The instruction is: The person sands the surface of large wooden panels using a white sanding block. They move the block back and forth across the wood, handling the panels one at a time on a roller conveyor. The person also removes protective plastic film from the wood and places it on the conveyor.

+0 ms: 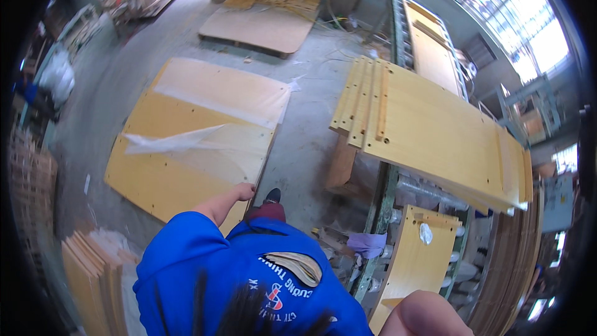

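Observation:
My left hand (pixel 244 191) is at the right edge of a large yellow wooden panel (pixel 155 177) lying low on my left. Its fingers look curled together, and what they hold, if anything, is too small to make out. Sheets of thin whitish wrap (pixel 217 90) lie over parts of that panel. My right arm (pixel 428 316) shows only as a bent bare part at the lower edge; the right hand is out of sight. Close to this arm, a yellow board (pixel 418 255) with a pale round patch rests on a roller conveyor (pixel 393 218).
Overlapping drilled yellow boards (pixel 435 118) jut over the conveyor at right. A low pallet with a brown sheet (pixel 255 28) stands at the far side. Upright boards (pixel 93 267) stand at lower left. A purple cloth (pixel 367 244) hangs on the conveyor rail.

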{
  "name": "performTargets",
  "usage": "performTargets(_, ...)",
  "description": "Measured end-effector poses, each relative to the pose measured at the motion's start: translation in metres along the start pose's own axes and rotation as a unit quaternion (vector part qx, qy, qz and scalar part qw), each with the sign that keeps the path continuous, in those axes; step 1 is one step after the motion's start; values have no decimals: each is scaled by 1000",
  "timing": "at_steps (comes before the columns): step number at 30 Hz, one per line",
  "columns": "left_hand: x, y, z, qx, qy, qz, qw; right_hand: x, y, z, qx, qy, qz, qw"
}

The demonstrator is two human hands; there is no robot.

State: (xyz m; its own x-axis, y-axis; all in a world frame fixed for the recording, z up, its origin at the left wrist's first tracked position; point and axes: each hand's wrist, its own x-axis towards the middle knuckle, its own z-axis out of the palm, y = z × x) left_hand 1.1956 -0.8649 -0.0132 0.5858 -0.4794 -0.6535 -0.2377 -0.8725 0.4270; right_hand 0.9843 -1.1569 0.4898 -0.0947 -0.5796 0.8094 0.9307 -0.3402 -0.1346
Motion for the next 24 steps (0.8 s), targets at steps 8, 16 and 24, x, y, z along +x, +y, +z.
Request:
performTargets(8, -55, -67, 51, -133, 61, -137, 980, -20, 38, -38, -176, -106, 110, 972)
performTargets(16, -76, -57, 79, -170, 65, -123, 976, -8, 35, -46, -197, -129, 122, 964)
performTargets(24, -48, -43, 38, -200, 50, -67, 976, 29, -27, -36, -202, -147, 22, 968)
